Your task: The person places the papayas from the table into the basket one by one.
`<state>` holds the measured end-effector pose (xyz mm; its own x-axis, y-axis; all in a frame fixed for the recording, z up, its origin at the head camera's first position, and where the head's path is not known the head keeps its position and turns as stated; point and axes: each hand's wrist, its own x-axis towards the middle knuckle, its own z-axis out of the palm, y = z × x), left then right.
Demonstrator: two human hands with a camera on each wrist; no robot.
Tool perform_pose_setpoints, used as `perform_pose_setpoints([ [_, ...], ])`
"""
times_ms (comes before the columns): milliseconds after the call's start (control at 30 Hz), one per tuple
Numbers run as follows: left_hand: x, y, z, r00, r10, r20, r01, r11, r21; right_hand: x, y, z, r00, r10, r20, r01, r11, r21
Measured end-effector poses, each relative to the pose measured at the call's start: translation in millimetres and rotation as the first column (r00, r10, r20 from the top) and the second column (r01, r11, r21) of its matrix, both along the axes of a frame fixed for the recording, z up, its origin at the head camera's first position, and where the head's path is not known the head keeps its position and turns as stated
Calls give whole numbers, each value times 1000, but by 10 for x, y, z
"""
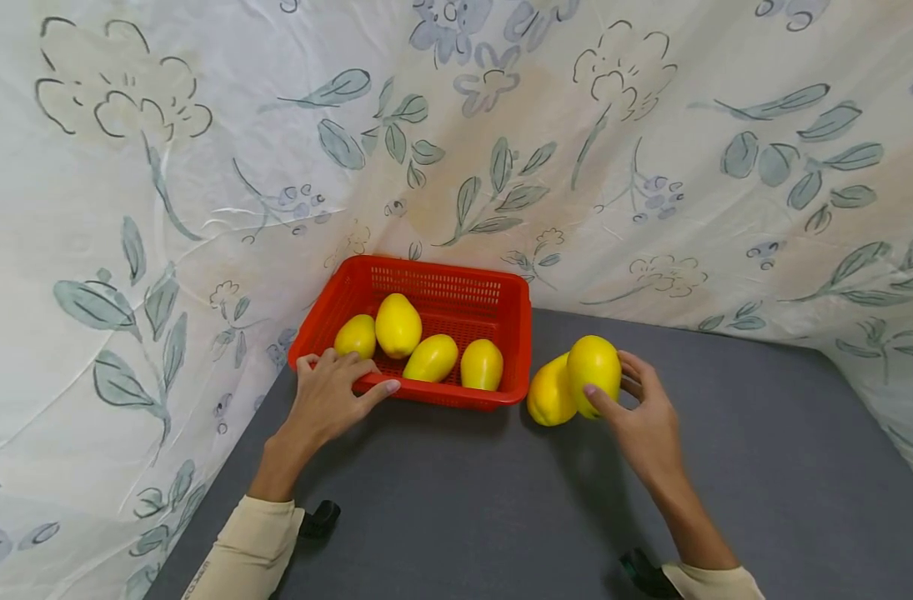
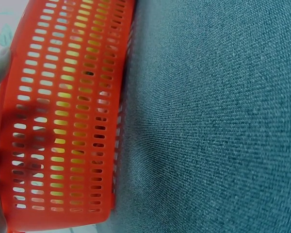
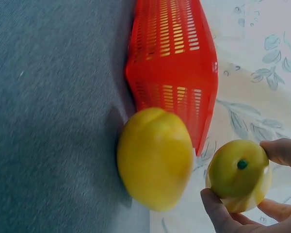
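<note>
A red plastic basket holds several yellow mangoes, among them a tall one and one at the right end. At the basket's front left corner, my left hand grips the rim, with its fingers over the edge and its thumb along the front. My right hand holds another mango between thumb and fingers, right of the basket. In the right wrist view, this mango's green stem spot faces the camera. A further mango lies on the table close to the basket's right side.
The basket stands on a grey cloth-covered table, near its back edge. Behind and to the left hangs a floral-patterned sheet. Slotted walls show mangoes inside in the left wrist view.
</note>
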<state>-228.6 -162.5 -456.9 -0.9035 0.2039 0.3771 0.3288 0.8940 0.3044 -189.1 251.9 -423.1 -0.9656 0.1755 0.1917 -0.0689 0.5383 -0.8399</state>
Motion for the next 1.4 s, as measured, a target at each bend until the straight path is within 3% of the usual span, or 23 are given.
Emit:
perform_pose_setpoints([
  [700,1,-25,-7,1000,2,10,-2,1000,12,23,-390,104,998,69,-6,-70,996,-56],
  [1000,1,-33,6,1000,-4,6,4,1000,4,-20,-558,114,995,94,-40,-96,994,-60],
  [1400,5,-18,3,1000,0,11,0,1000,10,-63,-669,143,991,131,-22,-133,986,-100],
])
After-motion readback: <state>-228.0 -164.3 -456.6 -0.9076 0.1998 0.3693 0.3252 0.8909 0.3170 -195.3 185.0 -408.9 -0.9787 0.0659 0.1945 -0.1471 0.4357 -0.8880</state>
